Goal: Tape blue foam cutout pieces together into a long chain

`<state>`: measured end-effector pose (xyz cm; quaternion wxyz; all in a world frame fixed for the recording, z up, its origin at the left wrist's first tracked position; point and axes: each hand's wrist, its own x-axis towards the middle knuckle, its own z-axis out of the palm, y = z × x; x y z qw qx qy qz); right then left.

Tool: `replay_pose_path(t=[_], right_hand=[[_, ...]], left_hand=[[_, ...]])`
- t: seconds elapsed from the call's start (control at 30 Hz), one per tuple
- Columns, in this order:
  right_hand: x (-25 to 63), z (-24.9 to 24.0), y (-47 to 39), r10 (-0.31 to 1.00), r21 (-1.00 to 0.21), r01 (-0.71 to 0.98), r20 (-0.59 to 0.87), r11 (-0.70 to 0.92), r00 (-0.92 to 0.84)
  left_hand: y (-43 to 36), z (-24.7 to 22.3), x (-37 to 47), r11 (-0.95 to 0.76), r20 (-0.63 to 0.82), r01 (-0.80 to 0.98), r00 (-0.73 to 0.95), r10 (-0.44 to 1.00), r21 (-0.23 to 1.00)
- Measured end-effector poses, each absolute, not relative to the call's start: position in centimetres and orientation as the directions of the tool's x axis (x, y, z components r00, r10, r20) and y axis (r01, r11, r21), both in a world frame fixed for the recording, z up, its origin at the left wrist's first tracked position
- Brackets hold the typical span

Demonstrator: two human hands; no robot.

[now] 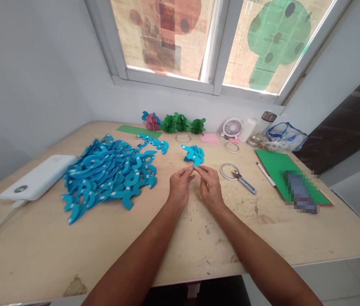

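Note:
At the middle of the table, my left hand [180, 184] and my right hand [210, 185] meet at the fingertips, both closed in a pinch. Just beyond the fingertips is a small cluster of blue paper pieces [195, 154], its near end touching or very close to them. Whatever lies between the fingers is too small to make out. To the left spreads a large heap of blue curved paper pieces [110, 174] with small white squares on them. A few more blue pieces [154, 142] lie behind the heap.
A white power bank [39, 176] with a cable lies left. Right are scissors [245, 182], tape rolls [229, 171], a white pen [265, 174] and green sheets [278, 170]. Along the back stand green paper figures [180, 123], a small fan [232, 127] and a glass bottle [265, 124].

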<state>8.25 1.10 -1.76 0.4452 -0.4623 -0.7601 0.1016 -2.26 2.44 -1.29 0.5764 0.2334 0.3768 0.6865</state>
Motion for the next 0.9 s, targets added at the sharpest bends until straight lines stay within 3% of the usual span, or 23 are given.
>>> replay_pose_path(t=[0.13,0.4,0.53,0.7,0.8,0.9], right_hand=[[8.4,-1.8,1.1,0.778,-0.48,0.686,0.594,0.547,-0.205],[8.2,-1.0,0.7,0.731,-0.182,0.847,0.612,0.5,-0.301],[8.1,-0.6,0.5,0.708,-0.138,0.866,0.644,0.481,-0.291],[8.6,-0.6,0.7,0.715,-0.287,0.83,0.676,0.478,-0.178],[9.1,-0.7,1.3,0.762,-0.492,0.73,0.644,0.475,-0.062],[9.3,-0.9,1.9,0.858,-0.74,0.521,0.514,0.426,0.028]], left_hand=[[2.5,-1.3,-2.2,-0.078,-0.111,-0.542,-0.307,0.945,0.837],[2.6,-1.7,-2.1,-0.141,-0.037,-0.342,-0.465,0.884,0.929],[2.5,-1.4,-2.1,-0.177,0.03,-0.256,-0.492,0.87,0.95],[2.5,-1.0,-2.2,-0.187,0.044,-0.25,-0.486,0.873,0.95],[2.5,-1.0,-2.2,-0.178,0.036,-0.269,-0.459,0.888,0.946],[2.5,-1.1,-1.9,-0.17,0.04,-0.287,-0.407,0.913,0.943]])
